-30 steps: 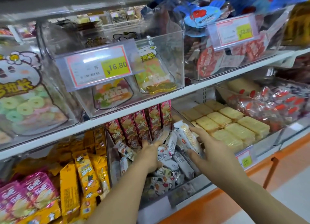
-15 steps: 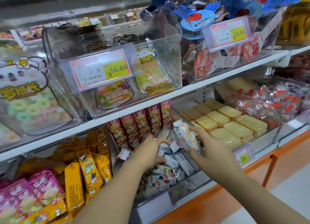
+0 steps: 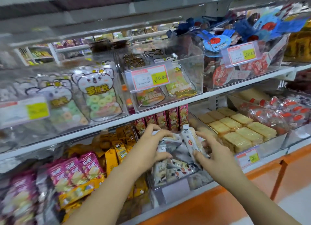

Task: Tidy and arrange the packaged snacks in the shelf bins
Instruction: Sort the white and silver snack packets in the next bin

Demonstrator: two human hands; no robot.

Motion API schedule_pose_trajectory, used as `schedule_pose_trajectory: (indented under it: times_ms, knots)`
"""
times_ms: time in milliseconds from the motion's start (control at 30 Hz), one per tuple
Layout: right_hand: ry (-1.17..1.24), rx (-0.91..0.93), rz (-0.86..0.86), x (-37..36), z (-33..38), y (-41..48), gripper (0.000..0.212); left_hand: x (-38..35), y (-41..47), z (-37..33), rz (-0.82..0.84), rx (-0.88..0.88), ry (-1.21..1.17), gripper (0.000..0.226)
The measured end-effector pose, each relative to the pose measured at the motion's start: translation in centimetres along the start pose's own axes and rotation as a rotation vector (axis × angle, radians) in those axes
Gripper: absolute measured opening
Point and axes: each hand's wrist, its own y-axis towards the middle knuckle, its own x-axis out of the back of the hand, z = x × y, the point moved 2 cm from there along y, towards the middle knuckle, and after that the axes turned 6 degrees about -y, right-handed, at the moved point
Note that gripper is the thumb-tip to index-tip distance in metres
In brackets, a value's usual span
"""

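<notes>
Both hands work inside the clear bin (image 3: 175, 189) on the lower shelf, where a heap of small white snack packets (image 3: 170, 170) lies jumbled against the bin's front wall. The right hand (image 3: 217, 155) is curled around one long white packet (image 3: 191, 140), thumb on its near face and fingers behind it. The packet stands nearly upright, its long axis running from the bin's front edge up and back toward the row of red boxes (image 3: 170, 118) at the rear, with its crimped top end leaning slightly left.

The left hand (image 3: 148, 146) is half closed on a bunch of crumpled white packets (image 3: 166, 139) at the top of the heap, its fingers spread over them and its thumb tucked under; how many it has cannot be told. These packets touch the left side of the standing packet, so the two hands nearly meet over the middle of the bin.

The loose heap lies below and in front of both hands, toward the bin's front wall. The standing packet sits toward the bin's right wall, beside the bin of yellow cracker packs (image 3: 239, 128), so the right hand looks the better placed to lay it flat.
</notes>
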Motion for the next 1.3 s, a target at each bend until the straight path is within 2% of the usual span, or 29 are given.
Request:
schedule_pose_trajectory:
  times_ms: [133, 300, 467, 700, 867, 967, 1033, 1167, 1233, 1300]
  knots:
    - [0.069, 0.017, 0.073, -2.0, 2.8, -2.0, 0.047, 2.1, -3.6, 0.1, -0.141, -0.048, -0.010, 0.045]
    - [0.234, 0.039, 0.037, -3.9, 6.7, -3.6, 0.045, 5.0, -8.7, 0.5, -0.410, -0.105, -0.095, 0.036]
    - [0.310, 0.136, 0.145, -6.5, 11.3, -5.2, 0.045, 7.5, -14.4, 2.2, -0.628, -0.142, -0.106, 0.036]
    - [0.427, 0.176, 0.233, -11.5, 17.7, -7.6, 0.009, 10.2, -23.3, 6.7, -0.937, -0.061, -0.043, 0.035]
    - [0.540, 0.157, 0.290, -17.2, 22.0, -8.0, 0.004, 11.7, -27.0, 9.6, -1.066, -0.018, 0.037, 0.042]
    - [0.568, 0.156, 0.331, -20.0, 24.6, -8.0, 0.015, 12.9, -29.0, 11.7, -1.130, -0.037, 0.131, 0.039]
    - [0.476, 0.202, 0.351, -21.7, 25.9, -8.0, 0.020, 13.5, -30.1, 13.1, -1.149, -0.051, 0.204, 0.036]
    - [0.366, 0.226, 0.329, -24.7, 27.7, -7.4, 0.030, 14.2, -31.7, 15.9, -1.152, -0.077, 0.334, 0.045]
    - [0.321, 0.228, 0.284, -25.7, 28.2, -6.9, 0.034, 14.3, -32.5, 17.2, -1.144, -0.074, 0.388, 0.040]
    - [0.249, 0.309, 0.265, -26.6, 28.6, -6.6, 0.038, 14.0, -33.1, 18.7, -1.100, -0.041, 0.413, 0.036]
